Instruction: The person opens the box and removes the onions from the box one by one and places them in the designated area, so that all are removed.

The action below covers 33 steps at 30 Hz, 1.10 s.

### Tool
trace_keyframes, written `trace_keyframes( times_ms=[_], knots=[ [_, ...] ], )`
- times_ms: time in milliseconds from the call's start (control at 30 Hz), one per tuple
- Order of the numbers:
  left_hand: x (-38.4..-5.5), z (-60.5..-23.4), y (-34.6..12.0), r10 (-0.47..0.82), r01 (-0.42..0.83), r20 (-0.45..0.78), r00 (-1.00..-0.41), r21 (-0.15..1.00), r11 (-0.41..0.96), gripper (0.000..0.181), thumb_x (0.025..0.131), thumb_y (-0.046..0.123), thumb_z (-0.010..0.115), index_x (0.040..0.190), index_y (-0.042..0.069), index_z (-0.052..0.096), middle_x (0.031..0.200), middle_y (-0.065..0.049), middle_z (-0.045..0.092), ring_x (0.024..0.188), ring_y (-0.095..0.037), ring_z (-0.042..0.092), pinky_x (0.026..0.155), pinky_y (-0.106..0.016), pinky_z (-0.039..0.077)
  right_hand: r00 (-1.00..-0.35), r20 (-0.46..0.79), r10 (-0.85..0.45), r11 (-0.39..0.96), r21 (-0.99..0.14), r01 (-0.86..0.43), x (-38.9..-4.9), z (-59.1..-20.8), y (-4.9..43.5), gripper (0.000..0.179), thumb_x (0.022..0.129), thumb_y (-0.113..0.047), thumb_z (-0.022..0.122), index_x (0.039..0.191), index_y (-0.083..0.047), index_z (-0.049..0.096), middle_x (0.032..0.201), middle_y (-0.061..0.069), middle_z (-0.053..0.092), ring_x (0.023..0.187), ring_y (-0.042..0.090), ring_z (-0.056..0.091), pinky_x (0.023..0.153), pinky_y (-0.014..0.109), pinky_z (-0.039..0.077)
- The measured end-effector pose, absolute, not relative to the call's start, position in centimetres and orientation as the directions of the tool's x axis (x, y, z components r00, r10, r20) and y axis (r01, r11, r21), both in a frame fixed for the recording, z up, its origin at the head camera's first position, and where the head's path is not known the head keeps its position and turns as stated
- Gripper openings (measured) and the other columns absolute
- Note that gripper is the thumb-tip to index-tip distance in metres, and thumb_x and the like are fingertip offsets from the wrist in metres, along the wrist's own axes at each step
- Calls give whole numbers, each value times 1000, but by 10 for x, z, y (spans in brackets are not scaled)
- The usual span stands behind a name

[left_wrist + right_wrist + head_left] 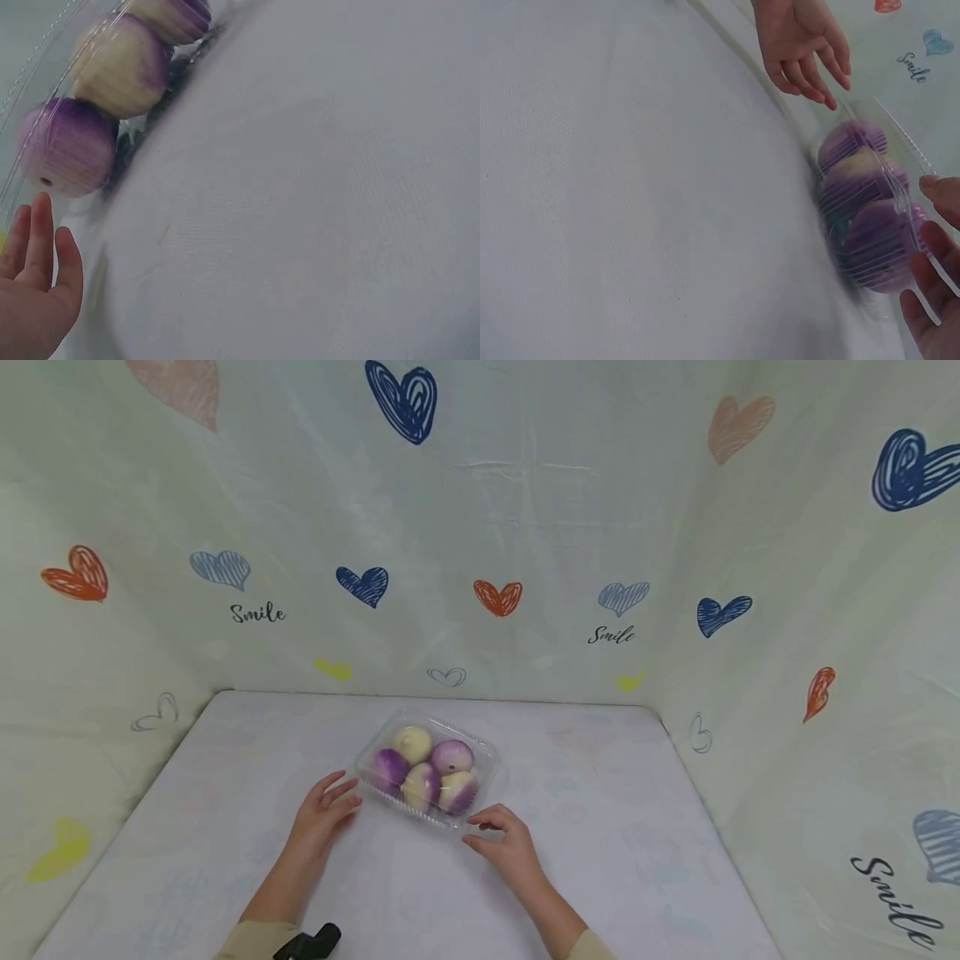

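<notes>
A clear plastic clamshell box (480, 752) lies slantwise on the white table, its lid down over several purple-and-cream round vegetables (422, 785) that look like turnips. My left hand (321, 818) is beside the box's left end, fingers extended; in the left wrist view the fingertips (42, 217) come up close to a purple one, and whether they touch the plastic I cannot tell. At the near right corner is my right hand (510, 843), thumb and fingers apart. The right wrist view has its fingers (930, 281) alongside the box wall, not closed round it.
The white cloth-covered table (600, 827) reaches back to a pale curtain (540, 527) printed with hearts and "Smile", which also hangs at both sides. A black strap or device (309, 942) sits by the left sleeve.
</notes>
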<state>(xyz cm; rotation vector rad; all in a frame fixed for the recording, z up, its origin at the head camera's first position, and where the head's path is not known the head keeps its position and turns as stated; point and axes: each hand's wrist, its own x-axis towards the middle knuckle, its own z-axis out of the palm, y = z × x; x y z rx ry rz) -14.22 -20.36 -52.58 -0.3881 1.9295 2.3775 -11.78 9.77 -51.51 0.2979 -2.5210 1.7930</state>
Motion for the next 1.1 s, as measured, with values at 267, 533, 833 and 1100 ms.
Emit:
trace_keyframes(
  times_ms=[267, 533, 833, 1100],
  knots=[
    [-131, -531, -202, -134, -194, -213, -968, 971, -139, 61, 91, -3, 63, 144, 1, 33, 112, -3, 65, 87, -6, 65, 78, -23, 53, -969, 189, -157, 313, -922, -230, -122, -529, 93, 18, 76, -8, 83, 92, -10, 75, 94, 0, 64, 91, 12, 58, 86, 36, 52],
    [-117, -534, -190, -79, -214, -214, -974, 977, -6, 55, 89, -1, 65, 139, -1, 42, 117, -21, 63, 89, -9, 62, 77, -23, 52, -966, 155, -206, 300, -930, -213, -122, -528, 83, 20, 76, -6, 83, 95, -9, 75, 96, -1, 64, 95, 15, 59, 89, 44, 51],
    [-112, -538, -172, -25, -237, -237, -971, 971, -9, 51, 87, 0, 67, 135, 0, 48, 110, -17, 66, 90, -14, 61, 76, -25, 52, -963, 145, -227, 293, -933, -210, -120, -525, 72, 21, 76, -6, 83, 96, -8, 75, 96, 0, 64, 94, 16, 60, 89, 42, 51],
    [-107, -537, -161, 48, -199, -199, -979, 980, 13, 48, 85, -4, 63, 131, -5, 49, 106, -20, 66, 86, -16, 62, 74, -25, 52, -956, 142, -257, 309, -925, -220, -105, -484, 59, 18, 78, 6, 77, 95, 5, 72, 96, 16, 63, 94, 31, 60, 88, 44, 51]
  ],
)
